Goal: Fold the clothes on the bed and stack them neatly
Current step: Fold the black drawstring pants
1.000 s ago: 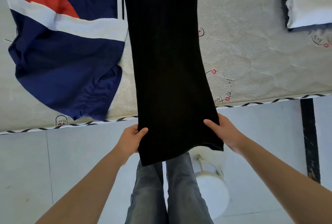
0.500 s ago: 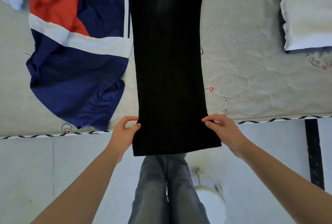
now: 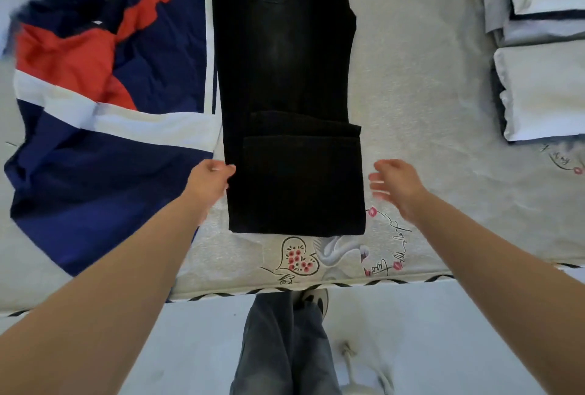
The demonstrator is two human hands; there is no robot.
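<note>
black trousers [image 3: 285, 78] hem-folded on bed [image 3: 427, 109]; left hand [image 3: 209, 184] touching, ungripped; right hand [image 3: 399, 184] open

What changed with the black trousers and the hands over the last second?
The leg ends of the black trousers, which hung over the bed edge, were folded up onto the upper legs. The right hand has let go and is open; the left hand touches the fold's edge. The navy, red and white garment stayed put.

Black trousers [image 3: 285, 78]: matt, heavy denim-like cloth with a faint vertical rib. Navy, red and white jacket [image 3: 104, 116]: thin, smooth cloth, slightly sheeny, creased. Bed [image 3: 427, 109]: grey quilted fabric, finely textured, printed motifs.
</note>
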